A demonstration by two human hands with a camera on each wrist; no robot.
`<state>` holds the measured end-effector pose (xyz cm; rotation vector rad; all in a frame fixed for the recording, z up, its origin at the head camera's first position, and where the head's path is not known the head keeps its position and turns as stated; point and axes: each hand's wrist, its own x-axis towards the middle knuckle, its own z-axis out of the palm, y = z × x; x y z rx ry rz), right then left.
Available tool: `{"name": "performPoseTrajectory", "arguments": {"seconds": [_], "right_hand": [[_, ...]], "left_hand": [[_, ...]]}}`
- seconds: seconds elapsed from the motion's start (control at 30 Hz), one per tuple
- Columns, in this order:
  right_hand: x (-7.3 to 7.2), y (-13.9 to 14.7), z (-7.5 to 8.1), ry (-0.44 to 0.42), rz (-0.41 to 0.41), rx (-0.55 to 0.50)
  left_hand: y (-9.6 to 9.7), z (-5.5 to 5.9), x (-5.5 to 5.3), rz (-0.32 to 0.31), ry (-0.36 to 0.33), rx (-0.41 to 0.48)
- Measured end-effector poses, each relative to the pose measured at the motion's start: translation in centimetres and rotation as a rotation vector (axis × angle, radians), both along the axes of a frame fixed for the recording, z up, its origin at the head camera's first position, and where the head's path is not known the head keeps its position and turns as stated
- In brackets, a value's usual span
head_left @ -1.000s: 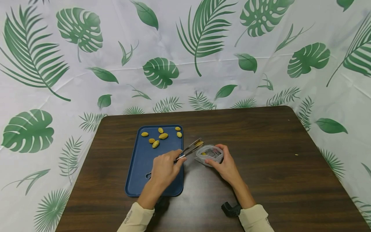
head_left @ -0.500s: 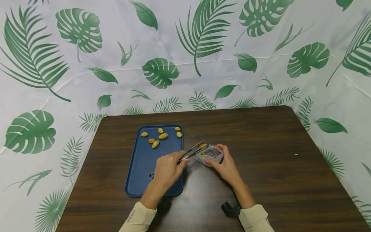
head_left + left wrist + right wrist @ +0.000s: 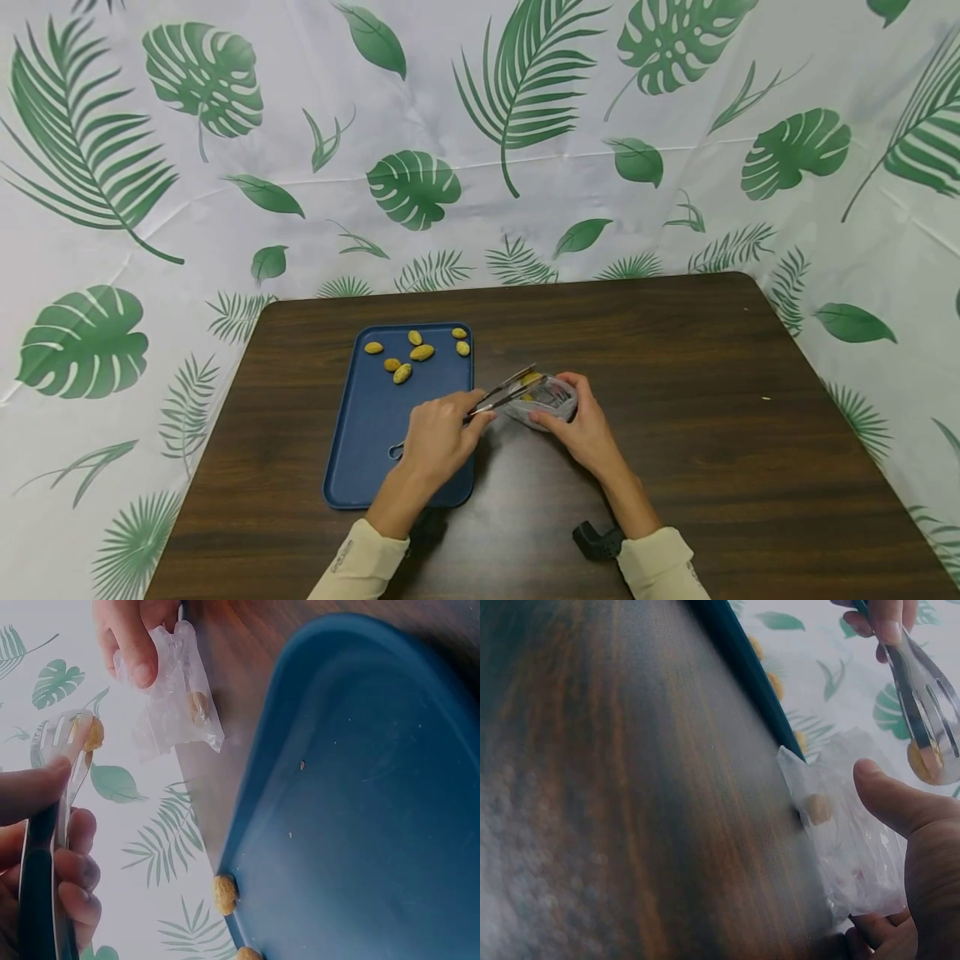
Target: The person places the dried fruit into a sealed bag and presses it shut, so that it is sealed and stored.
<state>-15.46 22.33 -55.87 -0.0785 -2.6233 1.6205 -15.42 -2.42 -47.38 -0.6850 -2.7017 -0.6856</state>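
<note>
Left hand point(image 3: 438, 442): fingers curled round metal tongs point(image 3: 909, 682), whose tips clasp one yellow oval piece point(image 3: 94, 735) near the clear plastic bag point(image 3: 551, 402), presumably sparing direct touch. Right hand point(image 3: 588, 433): thumb and fingers pinch that bag, likely steadying its mouth; contents, at least one similar piece point(image 3: 819, 808). Blue tray point(image 3: 375, 417): seven yellow pieces point(image 3: 422, 352), far end. Behind: leaf-print backdrop point(image 3: 315, 242).

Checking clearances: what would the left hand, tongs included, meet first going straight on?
Likely the plastic bag, which the tongs overlap in the head view, then perhaps the right hand; depth is unclear, so the tongs might pass above it.
</note>
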Motion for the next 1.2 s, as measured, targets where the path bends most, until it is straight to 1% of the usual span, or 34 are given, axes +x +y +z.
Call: {"name": "performPoseTrajectory", "arguments": {"seconds": [0.2, 0.3, 0.5, 0.7, 0.83, 1.2], "right_hand": [[0.0, 0.0, -0.2, 0.016, 0.000, 0.008], [0.0, -0.1, -0.1, 0.009, 0.003, 0.002], [0.0, 0.0, 0.1, -0.002, 0.001, 0.013], [0.0, -0.1, 0.1, -0.010, 0.000, 0.007], [0.0, -0.1, 0.2, -0.006, 0.003, 0.007], [0.0, -0.1, 0.2, -0.018, 0.002, 0.002]], "left_hand": [[-0.1, 0.0, -0.2, 0.005, -0.001, 0.011], [-0.4, 0.2, -0.3, 0.022, 0.000, 0.019], [-1.2, 0.1, -0.4, 0.061, -0.023, 0.021], [-1.6, 0.2, -0.3, 0.086, -0.038, 0.024], [-1.8, 0.3, -0.3, 0.092, -0.047, 0.028], [-2.5, -0.1, -0.5, 0.115, -0.035, 0.045]]}}
